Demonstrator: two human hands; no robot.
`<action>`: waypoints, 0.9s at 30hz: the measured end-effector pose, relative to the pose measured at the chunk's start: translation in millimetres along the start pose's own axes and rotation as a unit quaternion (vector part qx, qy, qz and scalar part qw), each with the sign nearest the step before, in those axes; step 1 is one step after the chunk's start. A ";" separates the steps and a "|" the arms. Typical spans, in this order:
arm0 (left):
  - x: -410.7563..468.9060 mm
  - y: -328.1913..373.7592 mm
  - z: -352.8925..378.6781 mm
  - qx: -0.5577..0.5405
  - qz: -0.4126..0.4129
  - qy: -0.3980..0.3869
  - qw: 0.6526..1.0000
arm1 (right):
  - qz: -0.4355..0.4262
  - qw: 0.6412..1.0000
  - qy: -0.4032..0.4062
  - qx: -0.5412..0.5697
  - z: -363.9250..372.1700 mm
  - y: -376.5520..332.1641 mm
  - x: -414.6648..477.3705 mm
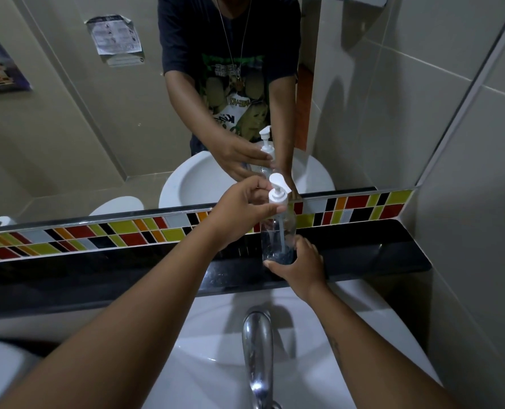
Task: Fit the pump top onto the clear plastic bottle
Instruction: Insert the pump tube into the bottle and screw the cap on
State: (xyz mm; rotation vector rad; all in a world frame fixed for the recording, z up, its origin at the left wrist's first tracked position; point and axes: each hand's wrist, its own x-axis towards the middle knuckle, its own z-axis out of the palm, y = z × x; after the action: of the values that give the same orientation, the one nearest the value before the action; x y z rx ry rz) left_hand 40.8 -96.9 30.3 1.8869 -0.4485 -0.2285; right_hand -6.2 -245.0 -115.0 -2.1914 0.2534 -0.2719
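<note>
A clear plastic bottle (278,231) stands upright on the black ledge (378,258) below the mirror. The white pump top (278,191) sits at the bottle's neck, its tube reaching down inside the bottle. My left hand (242,205) grips the pump top's collar from the left. My right hand (300,265) wraps around the bottle's base from the front right. Whether the collar is seated tight on the neck I cannot tell.
A chrome tap (257,343) rises over the white basin (210,335) right under my arms. A band of coloured tiles (98,234) runs behind the ledge. The mirror (98,128) reflects my hands and the bottle. A wall (475,231) closes the right side.
</note>
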 end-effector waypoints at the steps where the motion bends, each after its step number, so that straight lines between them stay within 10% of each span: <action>1: 0.0 -0.8 -0.1 0.006 0.000 0.000 1.000 | 0.002 1.000 0.000 -0.002 0.4 -0.3 0.4; 27: 3.5 1.6 -1.2 0.068 0.018 0.022 0.997 | 0.009 0.998 -0.034 -0.047 -1.6 -4.9 1.1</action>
State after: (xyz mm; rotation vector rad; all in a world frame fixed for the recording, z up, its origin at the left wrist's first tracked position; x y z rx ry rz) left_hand 44.1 -97.7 32.4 2.0120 -0.4782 -0.1356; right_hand -5.1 -243.6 -110.1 -2.2859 0.2516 -0.1773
